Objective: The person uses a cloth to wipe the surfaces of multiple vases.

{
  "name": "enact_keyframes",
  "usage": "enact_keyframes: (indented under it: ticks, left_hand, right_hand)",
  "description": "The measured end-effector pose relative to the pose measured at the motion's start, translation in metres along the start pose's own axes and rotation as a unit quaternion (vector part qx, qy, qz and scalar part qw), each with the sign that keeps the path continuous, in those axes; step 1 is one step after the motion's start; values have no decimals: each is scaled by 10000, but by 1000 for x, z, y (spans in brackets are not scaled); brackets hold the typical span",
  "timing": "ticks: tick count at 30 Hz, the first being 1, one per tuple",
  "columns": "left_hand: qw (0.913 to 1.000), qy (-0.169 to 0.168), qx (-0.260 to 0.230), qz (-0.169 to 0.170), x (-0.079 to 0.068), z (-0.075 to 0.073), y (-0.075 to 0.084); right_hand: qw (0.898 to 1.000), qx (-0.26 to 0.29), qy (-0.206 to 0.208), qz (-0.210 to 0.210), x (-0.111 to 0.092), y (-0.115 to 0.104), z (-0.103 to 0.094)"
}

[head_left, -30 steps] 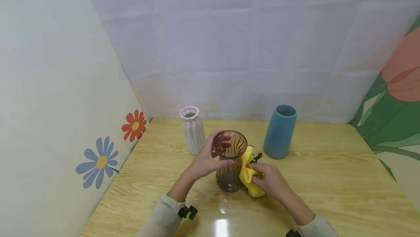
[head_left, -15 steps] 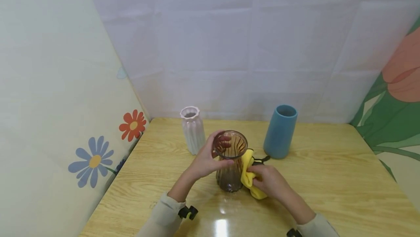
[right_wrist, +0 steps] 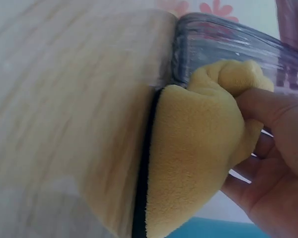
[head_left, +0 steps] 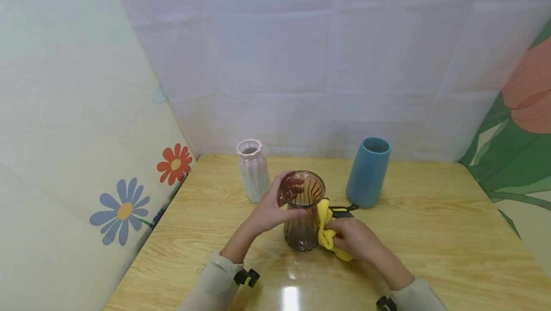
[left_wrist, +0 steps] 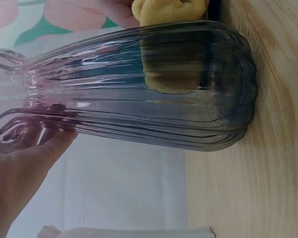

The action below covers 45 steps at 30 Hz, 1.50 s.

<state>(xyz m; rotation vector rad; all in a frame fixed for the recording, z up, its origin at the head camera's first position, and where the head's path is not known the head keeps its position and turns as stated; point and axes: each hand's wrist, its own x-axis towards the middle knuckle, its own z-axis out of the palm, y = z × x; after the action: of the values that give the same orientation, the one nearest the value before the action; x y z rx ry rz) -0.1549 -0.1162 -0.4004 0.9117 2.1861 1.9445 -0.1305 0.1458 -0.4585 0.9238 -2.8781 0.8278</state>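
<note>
Soft light is filling the head view; white glare [head_left: 290, 298] is shining on the table [head_left: 430, 234] in front of the glass vase [head_left: 302, 232]; the hazier right wrist view is blurring the table beside it.

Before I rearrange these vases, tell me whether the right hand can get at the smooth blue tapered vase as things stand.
Likely yes, once the right hand releases the fuzzy yellow cloth it pinches: the smooth blue tapered vase stands just beyond, with only a thin dark cord showing near its base.
</note>
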Motion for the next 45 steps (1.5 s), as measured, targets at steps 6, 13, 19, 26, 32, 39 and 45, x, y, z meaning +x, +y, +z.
enact_keyframes:
  ticks: [6,13,19,26,32,39,45]
  left_hand:
    - [9989,273,345,-188,-4,4,3]
    - [9844,1194,1150,-587,-12,21,12]
    - [9761,1575,1340,-665,-14,31,18]
    - [9699,1781,1478,-753,-13,34,24]
    - [9693,1674,1603,-815,-12,32,24]
    - [9724,1465,1660,-731,-12,28,25]
    - [9771,1274,1588,-619,-12,26,27]
  right_hand:
    - [9947,727,697,193,-6,4,-18]
    - [9641,1351,2263,340,-8,-1,-41]
    - [9350,1891,2956,519,-4,-14,-52]
    - [9207,2392,3082,138,6,-27,-50]
    - [9270,2149,3073,17,10,-31,-45]
    - [9314,2049,3006,-139,8,-34,-42]
    - [9375,1843,2935,-327,6,-33,-34]
